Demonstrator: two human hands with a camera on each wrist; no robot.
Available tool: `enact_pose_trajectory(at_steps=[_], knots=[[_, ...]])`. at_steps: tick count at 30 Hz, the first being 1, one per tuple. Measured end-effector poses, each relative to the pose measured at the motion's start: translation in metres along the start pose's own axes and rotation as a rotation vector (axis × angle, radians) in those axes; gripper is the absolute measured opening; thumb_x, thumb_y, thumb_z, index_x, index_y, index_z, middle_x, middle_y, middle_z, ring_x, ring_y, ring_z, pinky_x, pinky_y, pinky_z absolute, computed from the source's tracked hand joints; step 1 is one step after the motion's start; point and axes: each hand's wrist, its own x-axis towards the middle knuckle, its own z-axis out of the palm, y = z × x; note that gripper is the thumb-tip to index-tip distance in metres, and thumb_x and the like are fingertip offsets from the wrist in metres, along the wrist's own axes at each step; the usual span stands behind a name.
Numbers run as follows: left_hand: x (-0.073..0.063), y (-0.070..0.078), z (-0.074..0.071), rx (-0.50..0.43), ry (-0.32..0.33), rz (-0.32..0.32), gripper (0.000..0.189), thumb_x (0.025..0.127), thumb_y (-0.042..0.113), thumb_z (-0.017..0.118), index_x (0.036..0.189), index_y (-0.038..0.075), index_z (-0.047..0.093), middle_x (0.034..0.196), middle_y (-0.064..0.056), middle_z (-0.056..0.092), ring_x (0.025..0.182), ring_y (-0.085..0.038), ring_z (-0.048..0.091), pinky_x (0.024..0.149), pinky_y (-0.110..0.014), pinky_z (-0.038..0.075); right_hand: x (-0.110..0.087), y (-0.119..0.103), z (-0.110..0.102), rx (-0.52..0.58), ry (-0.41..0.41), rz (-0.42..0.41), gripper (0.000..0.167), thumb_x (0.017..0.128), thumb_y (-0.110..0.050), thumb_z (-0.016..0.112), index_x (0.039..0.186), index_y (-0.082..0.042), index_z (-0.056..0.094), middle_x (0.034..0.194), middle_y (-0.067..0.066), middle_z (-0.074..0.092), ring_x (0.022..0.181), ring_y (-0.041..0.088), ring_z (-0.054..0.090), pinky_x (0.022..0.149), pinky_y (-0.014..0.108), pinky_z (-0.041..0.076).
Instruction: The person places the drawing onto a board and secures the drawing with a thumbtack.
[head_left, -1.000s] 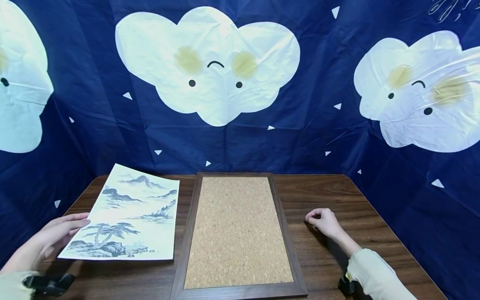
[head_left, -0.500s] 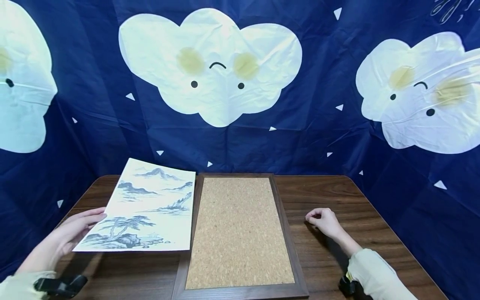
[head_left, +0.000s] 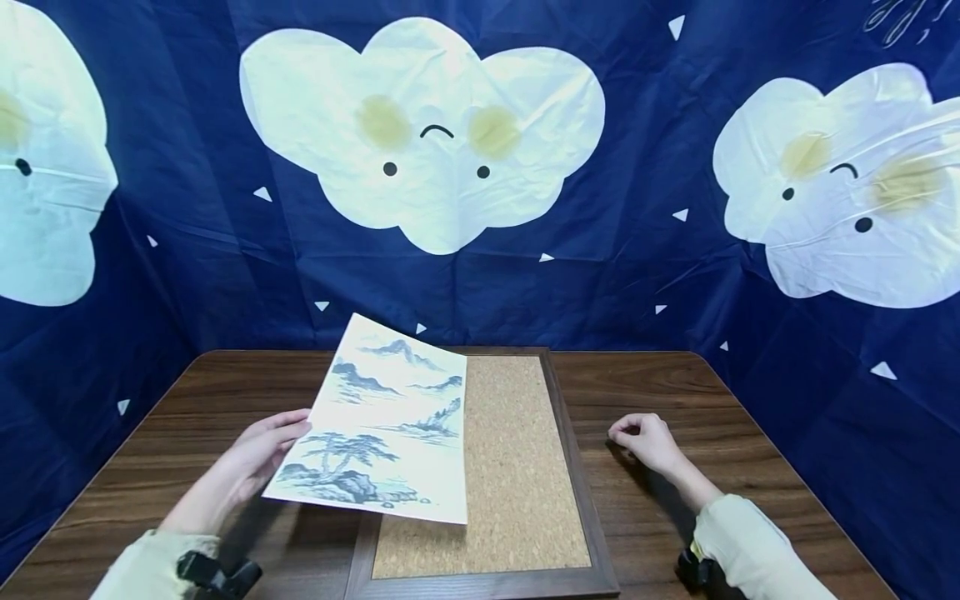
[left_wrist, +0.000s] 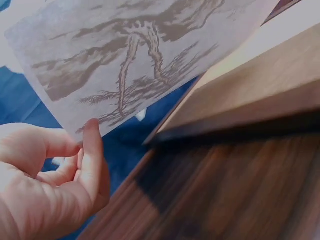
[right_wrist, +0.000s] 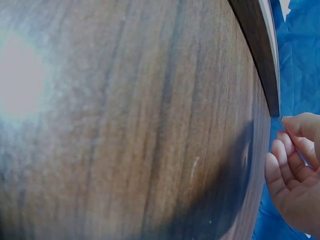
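While the left hand (head_left: 257,457) pinches the ink-landscape print (head_left: 397,417) by its left edge, the sheet extends from it towards 2 o'clock, raised over the left part of the wood-framed corkboard (head_left: 517,467). The relation to watch is the tilt: the print's long axis leans between 12 and 1 o'clock, the corkboard's lies near 12 on the desk (head_left: 630,383), and the board's right part shows uncovered. Out at the print's 3 o'clock, the right hand (head_left: 654,443) is the farther one — fingers curled, though whether they pinch something small I cannot tell.
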Motion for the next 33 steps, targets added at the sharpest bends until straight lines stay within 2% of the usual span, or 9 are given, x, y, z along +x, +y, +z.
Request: enact_pose_trajectory(at_steps=[4, 8, 13, 18, 23, 28, 33], knots=[[0.007, -0.010, 0.026, 0.027, 0.025, 0.026, 0.024, 0.091, 0.008, 0.052, 0.113, 0.003, 0.044, 0.079, 0.005, 0.064, 0.073, -0.005, 0.060, 0.065, -0.023, 0.051, 0.001, -0.001, 0.000, -0.023, 0.004, -0.002, 0.005, 0.079, -0.004, 0.065, 0.079, 0.000, 0.069, 0.071, 0.006, 0.066, 0.053, 0.012, 0.056, 0.052, 0.021, 0.044], [0.011, -0.019, 0.051, 0.030, 0.049, 0.052, 0.026, 0.091, 0.005, 0.048, 0.115, -0.003, 0.042, 0.079, 0.006, 0.062, 0.072, -0.004, 0.059, 0.064, -0.021, 0.050, 0.002, -0.001, 0.000, -0.056, 0.013, -0.002, 0.005, 0.079, -0.006, 0.066, 0.078, -0.003, 0.069, 0.073, 0.004, 0.067, 0.056, 0.010, 0.055, 0.057, 0.020, 0.043], [0.010, -0.029, 0.082, 0.021, 0.086, 0.075, 0.037, 0.091, 0.002, 0.046, 0.124, -0.011, 0.035, 0.082, 0.005, 0.059, 0.073, -0.002, 0.058, 0.065, -0.018, 0.049, 0.000, -0.002, 0.000, -0.049, 0.010, -0.012, 0.005, 0.078, -0.005, 0.066, 0.078, -0.001, 0.069, 0.072, 0.005, 0.066, 0.055, 0.010, 0.055, 0.055, 0.021, 0.043], [0.009, -0.039, 0.107, 0.027, 0.131, 0.073, 0.041, 0.090, 0.000, 0.045, 0.127, -0.013, 0.033, 0.089, 0.001, 0.052, 0.075, -0.003, 0.054, 0.067, -0.017, 0.048, 0.000, -0.002, 0.000, -0.039, 0.002, -0.005, 0.005, 0.079, -0.006, 0.066, 0.079, -0.001, 0.069, 0.072, 0.005, 0.066, 0.056, 0.011, 0.054, 0.055, 0.021, 0.043], [0.008, -0.046, 0.121, 0.072, 0.173, 0.070, 0.037, 0.089, 0.000, 0.046, 0.124, -0.011, 0.039, 0.093, -0.002, 0.047, 0.075, -0.005, 0.049, 0.063, -0.016, 0.045, 0.000, -0.003, 0.000, -0.036, -0.003, -0.015, 0.006, 0.080, -0.007, 0.067, 0.080, -0.001, 0.069, 0.073, 0.006, 0.066, 0.055, 0.011, 0.055, 0.053, 0.021, 0.043], [0.007, -0.053, 0.128, 0.207, 0.221, 0.116, 0.033, 0.086, 0.000, 0.049, 0.116, -0.011, 0.045, 0.093, -0.006, 0.049, 0.074, -0.008, 0.047, 0.059, -0.018, 0.042, 0.000, -0.004, 0.000, -0.042, -0.006, -0.017, 0.006, 0.080, -0.007, 0.066, 0.080, -0.001, 0.069, 0.073, 0.005, 0.066, 0.055, 0.012, 0.055, 0.054, 0.021, 0.043], [0.005, -0.055, 0.135, 0.333, 0.244, 0.159, 0.030, 0.081, -0.004, 0.049, 0.110, -0.012, 0.049, 0.093, -0.012, 0.051, 0.072, -0.012, 0.050, 0.060, -0.023, 0.047, 0.001, -0.003, 0.001, -0.044, -0.006, -0.016, 0.005, 0.080, -0.006, 0.066, 0.079, -0.002, 0.069, 0.072, 0.004, 0.066, 0.054, 0.009, 0.054, 0.053, 0.020, 0.042]])
